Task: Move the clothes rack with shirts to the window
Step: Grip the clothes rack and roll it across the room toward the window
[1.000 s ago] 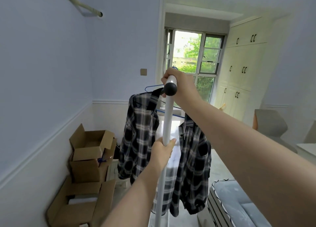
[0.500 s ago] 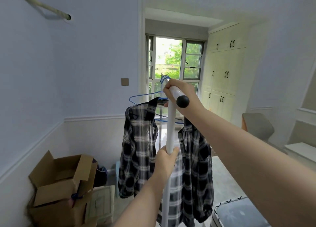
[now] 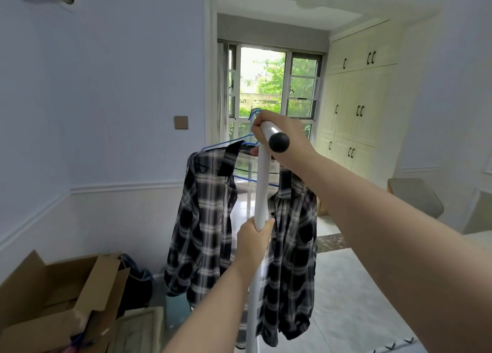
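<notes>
A white clothes rack (image 3: 261, 190) with a black end cap stands right in front of me. Black-and-white plaid shirts (image 3: 205, 225) hang from it on blue hangers. My right hand (image 3: 282, 139) grips the top rail just behind the end cap. My left hand (image 3: 253, 239) is wrapped around the upright pole lower down. The window (image 3: 274, 86) with green trees behind it is straight ahead, beyond the rack.
Open cardboard boxes (image 3: 61, 296) and a dark bag lie at the lower left by the wall. Cream built-in cupboards (image 3: 356, 105) line the right of the window alcove. A grey chair (image 3: 415, 201) stands at the right. A quilted mattress edge shows at the bottom right.
The rack and I have moved forward toward the window. The boxes slid to the lower left and the mattress has almost left the view. Both hands keep their grip.
</notes>
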{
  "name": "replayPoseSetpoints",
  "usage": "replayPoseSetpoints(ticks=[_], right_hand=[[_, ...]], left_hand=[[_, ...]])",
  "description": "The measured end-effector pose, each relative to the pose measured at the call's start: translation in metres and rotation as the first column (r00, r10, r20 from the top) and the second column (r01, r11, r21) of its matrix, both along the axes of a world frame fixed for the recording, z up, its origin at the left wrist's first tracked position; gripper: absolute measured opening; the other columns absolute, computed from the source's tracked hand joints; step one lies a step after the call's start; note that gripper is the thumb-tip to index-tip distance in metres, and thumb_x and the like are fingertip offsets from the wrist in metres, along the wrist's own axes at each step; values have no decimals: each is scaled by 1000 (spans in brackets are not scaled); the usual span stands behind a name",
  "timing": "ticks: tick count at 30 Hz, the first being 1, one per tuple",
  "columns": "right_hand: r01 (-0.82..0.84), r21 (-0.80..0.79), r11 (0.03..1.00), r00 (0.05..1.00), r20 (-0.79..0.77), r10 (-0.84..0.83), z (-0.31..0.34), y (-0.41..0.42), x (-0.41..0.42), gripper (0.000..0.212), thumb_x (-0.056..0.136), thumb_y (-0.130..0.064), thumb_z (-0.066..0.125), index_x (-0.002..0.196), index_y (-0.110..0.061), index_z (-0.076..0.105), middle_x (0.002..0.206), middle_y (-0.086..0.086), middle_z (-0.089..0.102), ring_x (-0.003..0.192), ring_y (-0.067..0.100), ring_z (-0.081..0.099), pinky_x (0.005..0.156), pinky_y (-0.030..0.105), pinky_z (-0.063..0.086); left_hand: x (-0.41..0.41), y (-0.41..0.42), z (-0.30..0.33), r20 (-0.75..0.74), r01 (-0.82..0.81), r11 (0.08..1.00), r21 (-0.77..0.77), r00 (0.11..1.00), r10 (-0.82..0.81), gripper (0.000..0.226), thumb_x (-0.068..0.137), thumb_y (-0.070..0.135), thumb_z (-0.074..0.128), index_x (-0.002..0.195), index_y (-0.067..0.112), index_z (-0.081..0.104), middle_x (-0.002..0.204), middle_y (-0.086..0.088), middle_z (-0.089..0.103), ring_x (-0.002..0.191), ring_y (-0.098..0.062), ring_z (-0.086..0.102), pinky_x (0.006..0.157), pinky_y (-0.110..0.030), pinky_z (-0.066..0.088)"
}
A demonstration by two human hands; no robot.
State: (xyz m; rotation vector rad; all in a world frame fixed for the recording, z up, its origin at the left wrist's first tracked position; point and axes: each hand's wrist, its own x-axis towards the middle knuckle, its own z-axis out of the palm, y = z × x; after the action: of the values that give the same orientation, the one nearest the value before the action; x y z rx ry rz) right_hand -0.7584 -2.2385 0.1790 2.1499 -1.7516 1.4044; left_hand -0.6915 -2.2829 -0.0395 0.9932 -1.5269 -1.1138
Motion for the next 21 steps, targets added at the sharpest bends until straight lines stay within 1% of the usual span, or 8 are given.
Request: replayPoseSetpoints(ticks=[2, 4, 7, 10, 13, 15, 17, 21], right_hand=[[1, 7, 1000, 1000, 3, -1, -1, -28, -16, 13, 95, -4, 55, 99, -10, 67, 105, 20, 71, 95, 43, 71, 83, 55, 61], [-4, 8, 1000, 1000, -1, 4, -1, -60, -36, 15, 95, -3, 55, 97, -12, 67, 104, 20, 72, 95, 42, 70, 83, 51, 62], [-36, 17, 999, 999, 16, 35, -1, -101, -63, 18, 95, -2, 54, 94, -14, 67, 105, 21, 70, 93, 42, 71, 83, 54, 62], [-72, 22, 997, 997, 38, 71, -2, -141, -93, 18, 95, 0, 53, 92, -14, 65, 106, 23, 68, 92, 45, 71, 80, 56, 62], [-107, 17, 994, 992, 69, 105, -3, -176, -116, 20, 94, 2, 53, 87, -13, 63, 103, 24, 67, 92, 49, 68, 77, 59, 62], [-124, 13, 992, 985, 121, 121, -5, -202, -131, 17, 94, 2, 53, 89, -10, 63, 104, 23, 67, 94, 50, 68, 80, 61, 61], [-128, 1, 992, 978, 164, 126, -8, -228, -143, 16, 93, 1, 54, 89, -12, 63, 105, 22, 67, 94, 48, 70, 83, 63, 59], [-132, -10, 991, 975, 178, 132, -10, -282, -164, 11, 92, 1, 57, 91, -7, 64, 105, 21, 68, 98, 48, 70, 86, 63, 58]], left_hand=[[-15, -27, 0, -13, -15, 1000, 10, 1000, 15, 33, 92, 33, 61, 68, 15, 47, 50, 6, 42, 39, -6, 38, 45, -20, 41], [-35, -58, 1, -16, -33, 999, 7, 999, 33, 35, 91, 32, 61, 65, 15, 45, 49, 7, 42, 40, -7, 39, 46, -22, 41], [-61, -97, 2, -8, -55, 998, 3, 998, 55, 36, 90, 32, 61, 63, 15, 45, 47, 9, 41, 41, -9, 39, 45, -24, 41], [-89, -136, 1, -7, -83, 997, 1, 997, 83, 35, 89, 32, 62, 64, 14, 45, 47, 8, 42, 41, -8, 40, 44, -20, 41], [-111, -171, 0, -15, -60, 998, 13, 998, 60, 36, 89, 34, 62, 66, 14, 44, 48, 8, 41, 41, -8, 39, 45, -20, 41], [-127, -194, -1, -20, -48, 999, 12, 999, 48, 35, 89, 35, 61, 67, 15, 43, 49, 6, 40, 43, -12, 37, 47, -25, 40], [-141, -219, 0, -43, -50, 999, 6, 998, 50, 36, 89, 32, 61, 66, 13, 42, 51, 3, 38, 45, -15, 35, 47, -29, 38], [-165, -270, 1, -71, -37, 999, 2, 997, 38, 39, 89, 29, 63, 63, 15, 37, 51, 3, 35, 45, -13, 31, 44, -25, 33]])
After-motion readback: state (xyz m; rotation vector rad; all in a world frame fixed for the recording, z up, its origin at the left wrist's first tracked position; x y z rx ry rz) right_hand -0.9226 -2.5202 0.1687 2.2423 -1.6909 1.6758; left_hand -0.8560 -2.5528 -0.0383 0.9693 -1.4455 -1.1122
